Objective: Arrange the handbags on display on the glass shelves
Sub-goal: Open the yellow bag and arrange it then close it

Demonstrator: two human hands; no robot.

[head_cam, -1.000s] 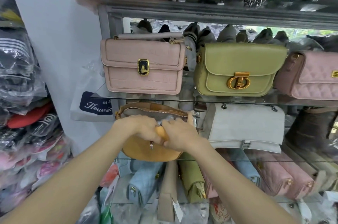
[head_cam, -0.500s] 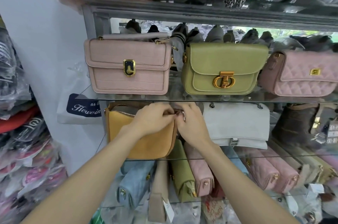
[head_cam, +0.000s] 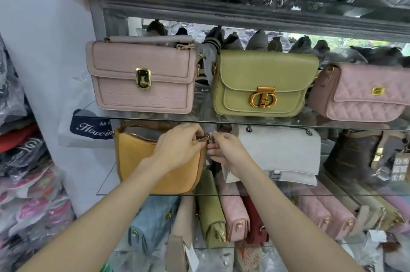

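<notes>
Up and onto the glass goes the mustard shoulder bag [head_cam: 159,160]: a second ago it hung tilted in front of the middle glass shelf [head_cam: 106,183], and now it stands upright at that shelf's left end, just beside the white flap bag [head_cam: 281,154]. My hands have shifted from the bag's front up to its top right corner. Left hand [head_cam: 179,147] has its grip curled over that corner, fingers pinching the zipper end. Right hand [head_cam: 224,149] comes in narrow, fingertips [head_cam: 214,138] nipping the silver zipper pull [head_cam: 208,137], I think, though the contact is small in this view.

Risk now, as I judge it: the bag sits near the shelf's front edge, and a hard tug on the zip could tip it forward off the glass. A sideways pull could also shove it into the white bag. Above, the pink croc-embossed bag [head_cam: 142,81] and olive flap bag [head_cam: 264,85] stand as before.
</notes>
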